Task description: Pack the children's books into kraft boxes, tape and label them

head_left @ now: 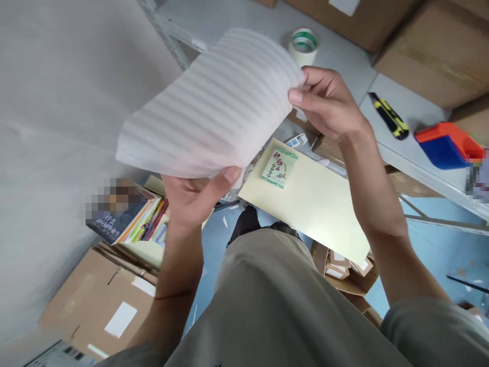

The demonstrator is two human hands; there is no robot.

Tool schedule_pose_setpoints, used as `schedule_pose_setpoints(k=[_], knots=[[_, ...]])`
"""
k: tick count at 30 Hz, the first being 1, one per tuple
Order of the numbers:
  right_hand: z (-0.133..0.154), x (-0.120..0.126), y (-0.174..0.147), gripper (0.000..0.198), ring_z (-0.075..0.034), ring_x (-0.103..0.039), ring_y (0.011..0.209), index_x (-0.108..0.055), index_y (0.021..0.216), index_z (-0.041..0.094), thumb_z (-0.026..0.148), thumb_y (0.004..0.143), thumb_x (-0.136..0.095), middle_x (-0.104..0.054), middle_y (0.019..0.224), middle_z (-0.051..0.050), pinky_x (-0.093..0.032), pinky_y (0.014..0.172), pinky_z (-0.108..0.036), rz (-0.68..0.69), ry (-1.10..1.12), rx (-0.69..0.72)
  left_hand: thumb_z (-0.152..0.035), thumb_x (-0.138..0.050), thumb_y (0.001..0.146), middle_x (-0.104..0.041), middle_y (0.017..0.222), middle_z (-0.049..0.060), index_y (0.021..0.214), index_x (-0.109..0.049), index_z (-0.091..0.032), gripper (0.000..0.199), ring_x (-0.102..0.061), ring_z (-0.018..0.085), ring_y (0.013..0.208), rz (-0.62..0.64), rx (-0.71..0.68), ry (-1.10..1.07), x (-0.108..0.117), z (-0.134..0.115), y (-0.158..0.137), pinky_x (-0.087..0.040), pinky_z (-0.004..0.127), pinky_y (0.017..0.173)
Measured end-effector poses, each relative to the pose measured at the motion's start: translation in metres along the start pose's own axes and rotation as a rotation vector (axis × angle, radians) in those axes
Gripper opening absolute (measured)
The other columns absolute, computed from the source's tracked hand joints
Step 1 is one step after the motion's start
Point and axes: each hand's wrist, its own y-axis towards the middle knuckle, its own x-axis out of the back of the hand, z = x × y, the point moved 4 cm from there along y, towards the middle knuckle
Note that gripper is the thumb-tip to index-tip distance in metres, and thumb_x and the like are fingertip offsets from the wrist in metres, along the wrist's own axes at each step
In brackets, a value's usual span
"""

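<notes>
A white ribbed sheet of packing foam (214,102) is held up in front of me, slightly curved. My left hand (194,196) grips its near edge, thumb on top and the other fingers hidden underneath. At the far right corner my right hand (324,99) pinches the foam between thumb and fingers. Below the foam, a small green book (280,167) with red characters on its cover lies on a pale yellow board (313,199).
A grey shelf (401,97) holds a tape roll (303,46), a yellow-black utility knife (389,116), an orange-blue tool (446,143) and cardboard boxes (435,46). At left, several books (141,216) rest above a carton (99,295). Beneath the board sits an open box (344,278) of small cartons.
</notes>
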Motion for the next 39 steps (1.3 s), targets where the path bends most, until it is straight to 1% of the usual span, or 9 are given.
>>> schedule_pose_setpoints(k=[5,11,15,21,26,30,32,34,39], knots=[[0.006,0.106,-0.139,0.036,-0.034,-0.084,0.131,-0.086,0.098,0.033,0.065,0.092,-0.099,-0.088,0.104,0.000,-0.067,0.119,-0.056,-0.187,-0.010,-0.034,-0.045,-0.096,0.097,-0.083,0.110,0.004,0.119,-0.082,-0.025,0.033,-0.085,0.029,0.118,0.357,-0.159,0.105,-0.139,-0.040,-0.058,-0.070,0.045,0.115],[-0.069,0.197,-0.330,0.043,-0.038,-0.080,0.138,-0.082,0.097,0.026,0.065,0.090,-0.098,-0.087,0.112,-0.006,-0.064,0.122,-0.062,-0.544,0.099,-0.233,-0.020,-0.071,0.113,-0.088,0.135,0.008,0.127,-0.082,-0.024,0.018,-0.085,0.024,0.128,0.819,-0.201,0.233,-0.290,-0.033,-0.161,-0.071,0.037,0.114],[-0.124,0.215,-0.432,0.056,-0.037,-0.079,0.137,-0.080,0.098,0.031,0.081,0.081,-0.098,-0.088,0.130,-0.007,-0.065,0.120,-0.057,-0.712,0.130,-0.365,-0.019,-0.068,0.115,-0.087,0.144,0.010,0.125,-0.086,-0.022,0.021,-0.085,0.024,0.132,1.044,-0.097,0.337,-0.354,0.010,-0.228,-0.073,0.039,0.111],[-0.161,0.197,-0.534,0.094,-0.041,-0.079,0.143,-0.079,0.139,0.032,0.109,0.090,-0.058,-0.085,0.143,-0.015,-0.066,0.118,-0.063,-0.975,0.164,-0.654,-0.014,-0.065,0.114,-0.084,0.151,0.011,0.125,-0.089,-0.020,0.027,-0.083,0.027,0.137,1.311,-0.026,0.507,-0.399,0.077,-0.302,-0.072,0.040,0.113],[-0.194,0.177,-0.585,0.105,-0.038,-0.083,0.127,-0.065,0.164,0.024,0.080,0.080,-0.092,-0.087,0.134,-0.018,-0.069,0.111,-0.058,-1.040,-0.001,-0.841,-0.014,-0.059,0.115,-0.081,0.156,0.015,0.128,-0.089,-0.017,0.033,-0.081,0.029,0.138,1.532,-0.017,0.611,-0.417,0.119,-0.339,-0.068,0.042,0.117],[-0.241,0.170,-0.601,0.085,-0.034,-0.083,0.108,-0.068,0.154,0.015,0.043,0.077,-0.091,-0.088,0.114,-0.016,-0.068,0.106,-0.056,-1.076,-0.153,-1.102,-0.045,-0.073,0.114,-0.062,0.180,0.020,0.165,-0.072,-0.016,0.059,-0.062,0.036,0.166,1.706,0.136,0.560,-0.398,0.154,-0.342,-0.052,0.047,0.138],[-0.261,0.164,-0.601,0.075,-0.031,-0.083,0.106,-0.068,0.151,0.012,0.030,0.079,-0.085,-0.088,0.114,-0.017,-0.067,0.107,-0.050,-1.035,-0.211,-1.249,-0.055,-0.074,0.111,-0.046,0.191,0.023,0.177,-0.058,-0.012,0.081,-0.045,0.040,0.179,1.680,0.218,0.597,-0.369,0.178,-0.323,-0.039,0.052,0.146],[-0.273,0.157,-0.599,0.071,-0.030,-0.083,0.109,-0.068,0.151,0.010,0.023,0.082,-0.080,-0.088,0.116,-0.018,-0.065,0.109,-0.046,-1.000,-0.274,-1.350,-0.054,-0.069,0.112,-0.032,0.197,0.026,0.181,-0.051,-0.010,0.085,-0.030,0.044,0.186,1.509,0.293,0.751,-0.328,0.207,-0.288,-0.031,0.060,0.149],[-0.278,0.137,-0.597,0.069,-0.035,-0.078,0.128,-0.061,0.161,0.014,0.022,0.093,-0.071,-0.084,0.136,-0.021,-0.061,0.119,-0.050,-1.049,-0.438,-1.437,-0.062,-0.072,0.104,-0.023,0.198,0.031,0.186,-0.040,-0.008,0.103,-0.018,0.055,0.186,1.165,0.554,1.087,-0.208,0.271,-0.201,-0.029,0.076,0.144]])
